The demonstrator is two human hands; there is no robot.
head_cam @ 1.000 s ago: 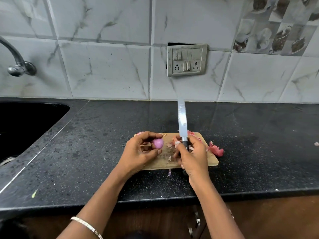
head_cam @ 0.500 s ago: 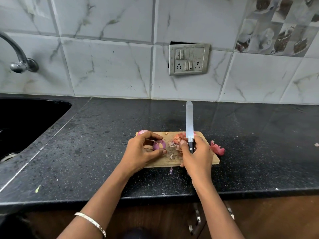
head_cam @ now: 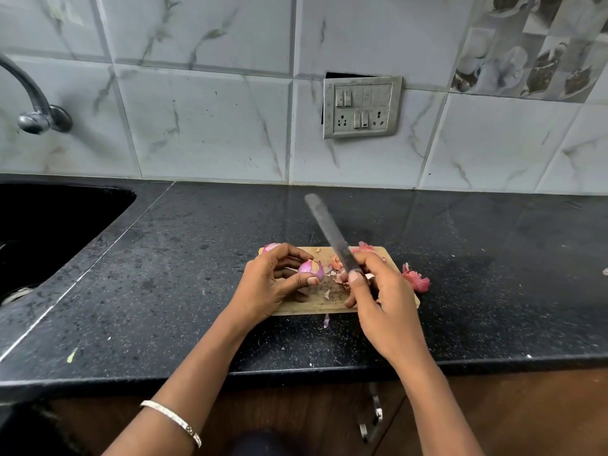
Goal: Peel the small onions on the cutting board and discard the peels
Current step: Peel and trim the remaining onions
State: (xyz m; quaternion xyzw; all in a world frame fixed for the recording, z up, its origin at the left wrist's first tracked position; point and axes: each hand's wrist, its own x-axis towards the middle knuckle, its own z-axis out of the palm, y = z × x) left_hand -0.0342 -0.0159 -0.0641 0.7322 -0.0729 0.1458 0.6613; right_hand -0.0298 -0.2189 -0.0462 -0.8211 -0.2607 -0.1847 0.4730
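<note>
My left hand (head_cam: 269, 284) pinches a small purple onion (head_cam: 311, 268) between thumb and fingers, just above the wooden cutting board (head_cam: 316, 306). A flap of dry skin sticks up from the onion. My right hand (head_cam: 381, 291) grips a knife (head_cam: 329, 232) by its handle; the blade slants up and to the left, its tip over the counter behind the board. Another onion (head_cam: 271, 247) peeks out behind my left hand at the board's far left corner. Peel scraps (head_cam: 335, 268) lie on the board between my hands.
A pile of pink peels (head_cam: 415, 279) lies on the black counter (head_cam: 164, 291) just right of the board. One peel bit (head_cam: 325, 321) sits in front of the board. A dark sink (head_cam: 49, 232) and tap (head_cam: 33, 103) are at the left. A switch plate (head_cam: 362, 106) is on the tiled wall.
The knife blade has tilted from pointing straight away to slanting left, toward the onion. My left hand has turned the onion, and a loose flap of skin now shows.
</note>
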